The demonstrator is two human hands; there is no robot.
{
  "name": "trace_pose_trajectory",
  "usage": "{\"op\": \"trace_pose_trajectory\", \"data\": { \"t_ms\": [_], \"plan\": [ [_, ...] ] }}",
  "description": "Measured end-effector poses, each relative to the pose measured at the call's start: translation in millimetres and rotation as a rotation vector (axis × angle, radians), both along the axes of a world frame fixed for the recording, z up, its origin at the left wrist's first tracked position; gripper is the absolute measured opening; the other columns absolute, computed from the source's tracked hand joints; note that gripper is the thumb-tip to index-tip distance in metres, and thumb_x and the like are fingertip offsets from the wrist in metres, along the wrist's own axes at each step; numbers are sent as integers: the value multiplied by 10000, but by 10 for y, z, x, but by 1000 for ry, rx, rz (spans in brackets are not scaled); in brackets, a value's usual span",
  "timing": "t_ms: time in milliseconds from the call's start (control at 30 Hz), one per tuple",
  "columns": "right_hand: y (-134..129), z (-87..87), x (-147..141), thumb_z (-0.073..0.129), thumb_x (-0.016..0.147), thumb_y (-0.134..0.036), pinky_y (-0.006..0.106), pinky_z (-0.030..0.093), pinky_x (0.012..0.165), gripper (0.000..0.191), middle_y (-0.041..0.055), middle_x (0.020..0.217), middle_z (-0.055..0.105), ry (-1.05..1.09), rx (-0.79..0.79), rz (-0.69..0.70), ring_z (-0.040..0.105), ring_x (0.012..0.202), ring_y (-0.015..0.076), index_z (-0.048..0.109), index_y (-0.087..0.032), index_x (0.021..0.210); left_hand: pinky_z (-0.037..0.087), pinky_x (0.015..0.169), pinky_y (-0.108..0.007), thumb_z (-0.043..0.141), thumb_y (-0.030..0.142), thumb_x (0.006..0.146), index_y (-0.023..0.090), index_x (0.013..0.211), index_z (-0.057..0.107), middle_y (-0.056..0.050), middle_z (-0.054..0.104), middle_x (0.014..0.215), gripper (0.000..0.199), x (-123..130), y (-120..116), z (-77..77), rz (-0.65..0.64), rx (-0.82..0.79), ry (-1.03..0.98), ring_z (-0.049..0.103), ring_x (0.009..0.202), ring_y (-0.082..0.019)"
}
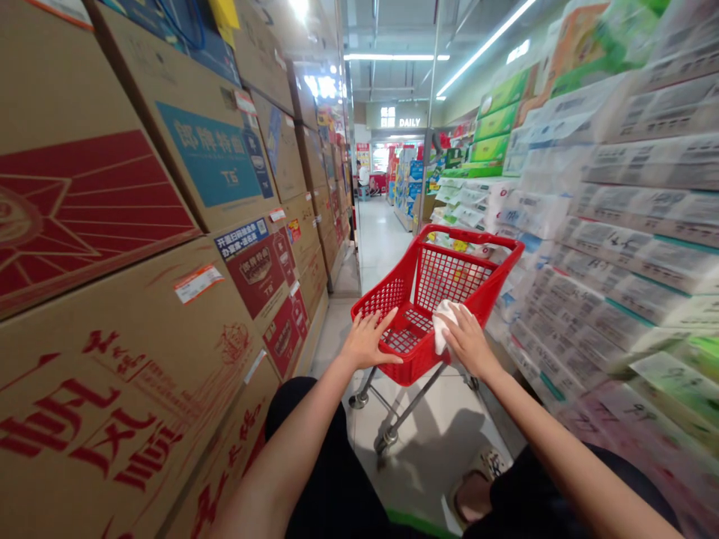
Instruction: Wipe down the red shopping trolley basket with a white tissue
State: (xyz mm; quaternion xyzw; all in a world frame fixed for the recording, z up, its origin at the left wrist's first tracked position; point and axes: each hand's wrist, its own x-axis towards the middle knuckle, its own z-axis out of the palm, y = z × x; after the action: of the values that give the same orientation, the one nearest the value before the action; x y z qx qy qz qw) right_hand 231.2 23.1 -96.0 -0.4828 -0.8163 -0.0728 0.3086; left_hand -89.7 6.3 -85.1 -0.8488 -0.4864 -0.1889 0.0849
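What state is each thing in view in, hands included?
Left hand: open, fingers spread at the cart's near edge
Right hand: holding the cloth
White cloth: bunched
Red cart: upright
Cardboard boxes: stacked
Wrapped packs: stacked, blurred
Ceiling light: lit

Red latticed cart [419,364], white cloth [441,329], brown cartons [135,314], spotted shoe [492,463]

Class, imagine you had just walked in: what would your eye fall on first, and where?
The red shopping cart stands out first, near the picture's middle, with the left hand at its near end and the right hand holding a white cloth or tissue against it. Stacked cardboard boxes wall the picture's left side; piled white-wrapped packs fill the right.
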Motion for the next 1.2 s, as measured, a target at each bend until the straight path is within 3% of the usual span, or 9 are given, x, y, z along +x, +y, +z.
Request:
{"op": "trace_pose_trajectory", "data": {
  "t_ms": [167, 333, 433, 533, 700, 867, 1000, 1100, 1200],
  "plan": [
    [-446, -4, -441, 368, 1059, -384, 621, 272, 1233, 463, 70, 1596, 447, -65, -2, 156, 270, 1544, 303, 510, -312, 1494, 176, 1228, -608, 643, 822, 759, 283, 1656, 116, -175, 450, 1586, 1172, 273, -67, -40, 107, 7, -44, 459, 1425, -371],
    [-738, -24, -626, 417, 1045, -345, 571, 346, 1220, 465, 100, 1375, 634, -81, 25, 222, 534, 1348, 280, 501, -274, 1496, 143, 1238, -636, 670, 622, 854, 284, 1660, 47, -146, 301, 1674, 1073, 591, -245, -89, 174, 87, -88, 437, 1439, -382],
    [-737, -29, -449, 434, 1043, -366, 539, 388, 1198, 442, 93, 1310, 674, -74, 32, 205, 597, 1268, 275, 540, -278, 1463, 176, 1250, -593, 665, 679, 846, 297, 1658, 78, -116, 197, 1713, 1072, 557, -325, -62, 4, 107, -23, 378, 1488, -361],
    [-708, -34, -167, 441, 1043, -387, 523, 398, 1193, 411, 83, 1320, 680, -47, 35, 174, 605, 1267, 271, 586, -275, 1410, 155, 1281, -508, 614, 651, 910, 322, 1651, 127, -49, 211, 1715, 946, 303, -302, -10, -184, 129, 85, 253, 1561, -289],
    [-752, -121, 111, 428, 1046, -367, 553, 364, 1207, 387, 79, 1335, 680, 66, 102, 28, 592, 1294, 273, 613, -251, 1365, 103, 1299, -500, 586, 533, 973, 300, 1652, 132, -46, 144, 1729, 849, 30, -176, -21, -168, 100, 60, 163, 1591, -261],
    [-801, -189, -197, 418, 1046, -322, 538, 382, 1192, 481, 88, 1443, 618, 44, 159, -4, 568, 1334, 271, 482, -248, 1517, 140, 1300, -504, 628, 612, 906, 252, 1654, 155, -65, 69, 1735, 955, 380, -244, -126, -233, 47, -63, 96, 1600, -298],
    [-769, -185, -621, 427, 1040, -285, 509, 415, 1160, 570, 123, 1505, 559, 6, 173, 42, 527, 1373, 281, 347, -197, 1597, 136, 1309, -483, 622, 517, 901, 189, 1659, 80, -70, 126, 1727, 988, 635, -327, -158, -247, 33, -111, 112, 1599, -275],
    [-727, -182, -702, 450, 1034, -283, 495, 439, 1115, 556, 149, 1474, 582, -22, 181, 37, 556, 1318, 295, 381, -150, 1570, 108, 1315, -469, 596, 416, 904, 143, 1655, 47, -81, 176, 1717, 970, 681, -342, -147, -243, 30, -114, 137, 1596, -253],
    [-693, -181, -519, 464, 1030, -296, 477, 459, 1057, 464, 135, 1391, 640, -106, 154, 74, 594, 1229, 294, 509, -169, 1475, 85, 1315, -495, 614, 373, 886, 169, 1654, 85, -71, 239, 1703, 954, 659, -349, -119, -253, 18, -97, 144, 1595, -259]
  ]
}}
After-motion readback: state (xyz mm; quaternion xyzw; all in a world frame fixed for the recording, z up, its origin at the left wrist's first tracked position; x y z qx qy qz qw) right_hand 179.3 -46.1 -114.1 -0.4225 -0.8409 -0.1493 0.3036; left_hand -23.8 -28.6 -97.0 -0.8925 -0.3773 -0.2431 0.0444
